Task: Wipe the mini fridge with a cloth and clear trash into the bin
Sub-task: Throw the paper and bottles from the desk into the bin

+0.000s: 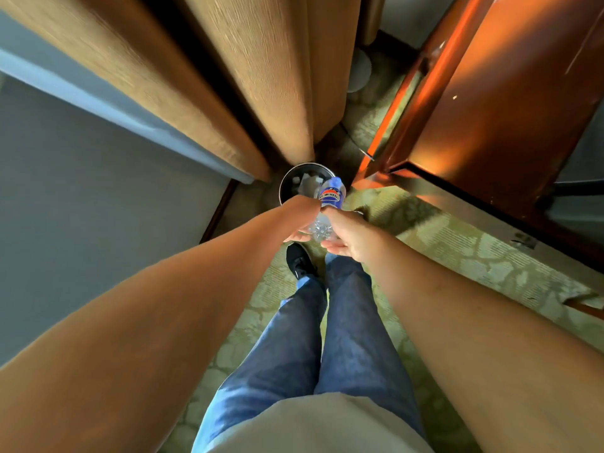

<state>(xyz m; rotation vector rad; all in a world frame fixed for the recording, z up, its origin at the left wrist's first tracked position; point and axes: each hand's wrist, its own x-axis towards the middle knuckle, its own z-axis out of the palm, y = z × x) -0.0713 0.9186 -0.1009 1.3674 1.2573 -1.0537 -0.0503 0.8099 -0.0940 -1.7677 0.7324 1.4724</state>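
Head view looking straight down. Clear plastic bottle (328, 204) with blue label held above round dark bin (287, 181), neck end tipped over bin rim. Bottle gripped by both hands: left hand (302, 220) wrapped round one side, right hand (348, 232) curled round base end. Crumpled pale trash (307, 183) seen inside bin. Bin set on green patterned carpet (457, 243), below tan curtains (261, 76), beside reddish wooden cabinet (490, 109).

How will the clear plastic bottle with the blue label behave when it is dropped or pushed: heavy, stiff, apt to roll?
The clear plastic bottle with the blue label looks empty, so it is probably light. Its thin walls would likely dent under the hands, left and right. Being round, it may roll if it misses the round dark bin.
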